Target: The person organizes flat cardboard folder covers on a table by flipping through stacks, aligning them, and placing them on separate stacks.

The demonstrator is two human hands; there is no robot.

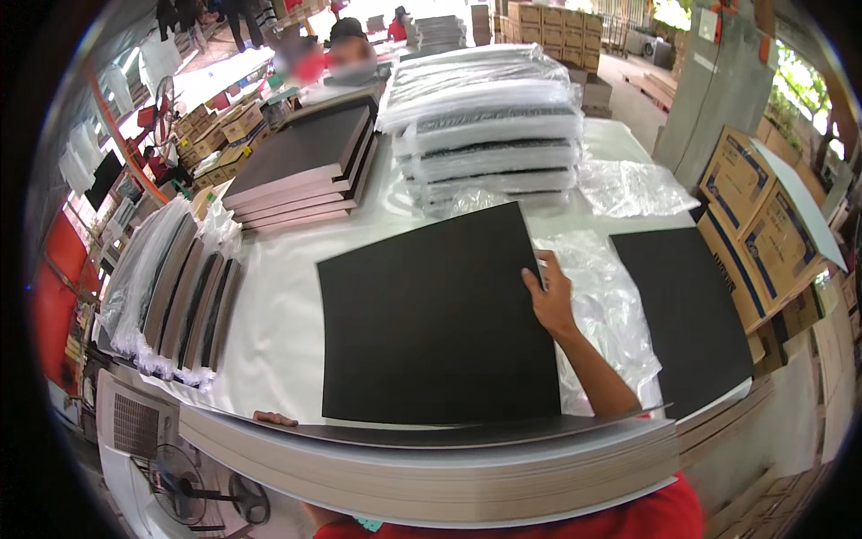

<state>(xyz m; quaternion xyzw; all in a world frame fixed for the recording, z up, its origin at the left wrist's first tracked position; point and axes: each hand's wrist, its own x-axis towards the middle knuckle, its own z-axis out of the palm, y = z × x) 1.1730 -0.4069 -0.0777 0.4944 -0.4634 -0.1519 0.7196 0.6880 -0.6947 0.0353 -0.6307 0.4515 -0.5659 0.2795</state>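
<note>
A large black sheet (431, 323) lies at a slight tilt over the middle of the white-covered table. My right hand (549, 292) pinches its right edge, the thumb on the black face and the fingers at the rim. Close against my red shirt is a thick stack of large pale-edged sheets (431, 476) with a dark top face. Fingers of my left hand (275, 419) curl over the far edge of this stack near its left end; the rest of that hand is hidden. Crumpled clear plastic (597, 310) spreads beside my right forearm.
Black-topped board stacks (296, 162) stand at the far left, plastic-wrapped packs (489, 121) at the back. Upright wrapped boards (180, 292) line the left edge. Another black sheet (687, 305) and cartons (763, 225) are at right. A fan (184, 485) stands lower left; people are beyond the table.
</note>
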